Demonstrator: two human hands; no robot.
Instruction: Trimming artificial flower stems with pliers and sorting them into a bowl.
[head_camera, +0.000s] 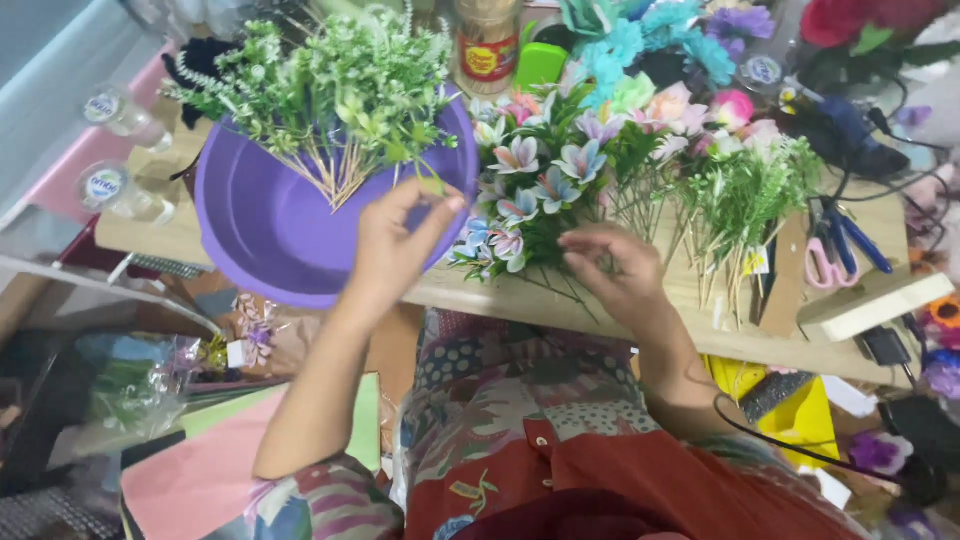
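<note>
Left hand (395, 240) pinches a green sprig (432, 182) over the purple bowl (270, 225); right hand (615, 265), fingers curled, grips flower stems (545, 285) that may snag neighbouring sprays.

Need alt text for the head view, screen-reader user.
A person's left hand pinches a thin green artificial sprig beside a round purple plastic basin, while the right hand reaches into a bunch of pink-and-blue artificial lilies on a pale wooden table.

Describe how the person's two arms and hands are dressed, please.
Both hands, left hand and right hand, are bare: no gloves, and no rings or watch that I can see. The forearms are uncovered; short patterned sleeves in many colours begin near the elbows.
</note>
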